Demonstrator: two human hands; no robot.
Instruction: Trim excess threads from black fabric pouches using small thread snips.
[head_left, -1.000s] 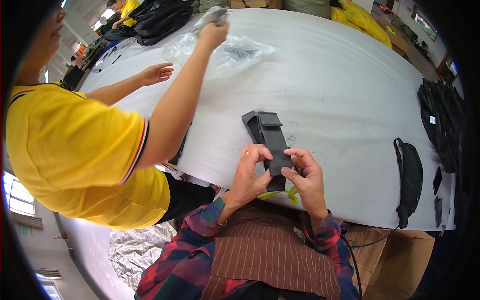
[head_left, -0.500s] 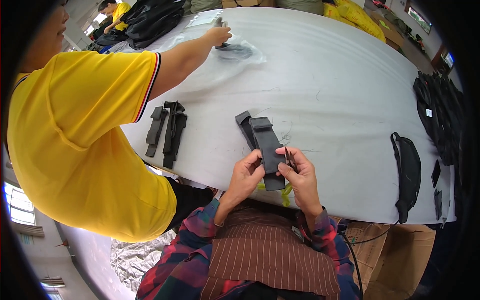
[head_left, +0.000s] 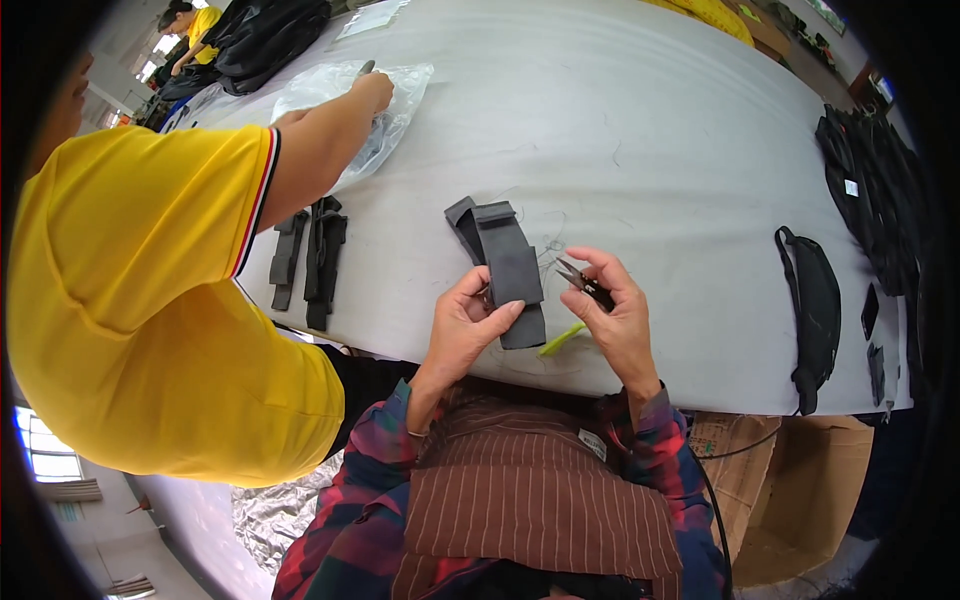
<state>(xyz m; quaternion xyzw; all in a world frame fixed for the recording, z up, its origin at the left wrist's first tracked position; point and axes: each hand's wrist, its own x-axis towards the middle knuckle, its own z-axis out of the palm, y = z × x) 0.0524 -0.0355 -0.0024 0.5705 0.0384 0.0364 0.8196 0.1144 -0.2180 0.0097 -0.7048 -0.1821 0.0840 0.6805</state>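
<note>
Head view. Left hand (head_left: 462, 330) gripped the lower end of a dark grey folded strap piece (head_left: 508, 265), thumb laid across its face, fingers behind; the piece rose from the hand and lay partly on the grey table (head_left: 650, 130) near the person's edge. Right hand (head_left: 618, 315) was closed around small black thread snips (head_left: 583, 283), blades pointing left, tips just beside the strap's right edge. A yellow-green strip (head_left: 562, 339) lay on the table between the two hands, below the strap. Loose threads showed on the table just above the snips.

To the left, a co-worker in a yellow shirt (head_left: 140, 300) reached a hand (head_left: 372, 92) onto a clear plastic bag (head_left: 385, 110). Two black strap pieces (head_left: 310, 255) lay by that person. A black waist bag (head_left: 815, 305) lay well to the right.
</note>
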